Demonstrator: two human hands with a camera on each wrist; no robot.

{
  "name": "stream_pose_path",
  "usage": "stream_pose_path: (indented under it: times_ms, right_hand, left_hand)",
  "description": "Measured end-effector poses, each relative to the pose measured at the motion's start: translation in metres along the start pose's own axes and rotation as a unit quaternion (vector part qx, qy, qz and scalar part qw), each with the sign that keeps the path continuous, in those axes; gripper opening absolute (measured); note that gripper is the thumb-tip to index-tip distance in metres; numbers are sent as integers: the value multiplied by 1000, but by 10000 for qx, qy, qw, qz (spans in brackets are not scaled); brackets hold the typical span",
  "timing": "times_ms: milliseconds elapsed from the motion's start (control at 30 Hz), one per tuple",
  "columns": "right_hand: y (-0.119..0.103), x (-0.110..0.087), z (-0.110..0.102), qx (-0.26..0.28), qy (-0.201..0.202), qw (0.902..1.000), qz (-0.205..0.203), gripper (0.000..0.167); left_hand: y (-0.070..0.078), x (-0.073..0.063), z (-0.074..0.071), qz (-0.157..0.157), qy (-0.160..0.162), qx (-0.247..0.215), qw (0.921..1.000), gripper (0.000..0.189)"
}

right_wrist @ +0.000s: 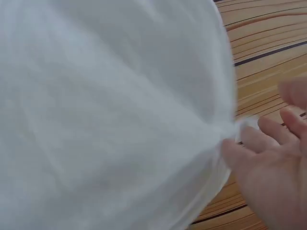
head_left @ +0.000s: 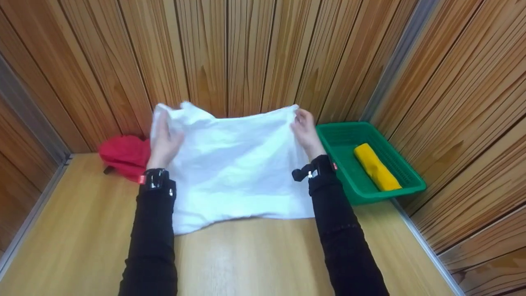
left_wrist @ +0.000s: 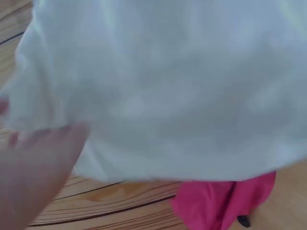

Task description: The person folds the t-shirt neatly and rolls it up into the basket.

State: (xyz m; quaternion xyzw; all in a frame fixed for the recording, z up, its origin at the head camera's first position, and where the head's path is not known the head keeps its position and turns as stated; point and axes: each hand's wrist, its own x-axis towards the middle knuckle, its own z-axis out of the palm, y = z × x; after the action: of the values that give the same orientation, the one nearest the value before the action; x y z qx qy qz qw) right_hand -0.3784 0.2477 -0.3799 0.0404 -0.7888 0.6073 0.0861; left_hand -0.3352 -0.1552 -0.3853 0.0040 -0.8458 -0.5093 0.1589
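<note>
A white cloth (head_left: 234,164) hangs spread out in front of me, its upper edge raised against the wooden wall and its lower edge close over the table. My left hand (head_left: 164,144) grips it near the upper left corner, with fingers pointing up; this hand is blurred in the left wrist view. At the upper right corner, my right hand (head_left: 305,130) pinches the edge between thumb and forefinger, the other fingers loosely bent. Folds fan out from that pinch across the cloth (right_wrist: 120,120) in the right wrist view.
Left of the cloth lies a red fabric bundle (head_left: 125,156) with a small black part. A green plastic basket (head_left: 335,164) stands at the right by the wall, holding a rolled yellow cloth (head_left: 376,166). Wooden panels (head_left: 246,53) enclose the table (head_left: 246,263) at back and sides.
</note>
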Motion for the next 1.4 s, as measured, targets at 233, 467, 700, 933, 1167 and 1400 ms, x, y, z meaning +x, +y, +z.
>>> stream_pose_path:
  times_ms: [233,467,700,933,1167,1400]
  right_hand:
    - [33,-9,7,-825,-1327,9877,22,71]
    - [49,-14,2,-933,-1321,9855,506,66]
    - [58,-17,-6,-1043,-1404,9812,816,67]
    - [73,-28,-16,-1960,-1538,9643,892,64]
    - [110,-43,-17,-3218,-1948,9188,1197,58]
    - [139,-47,-14,-4065,-2076,8818,1189,52]
  left_hand:
    - [-36,-12,8,-116,-1851,839,9791,83]
    - [-56,-14,11,-403,-2003,1013,9737,82]
    - [-64,-19,15,-456,-2084,1363,9674,77]
    - [-76,-24,23,-537,-2331,1853,9531,68]
    - [-91,-42,34,-454,-2513,2401,9366,54]
    - [-104,-56,39,-472,-2618,2967,9172,49]
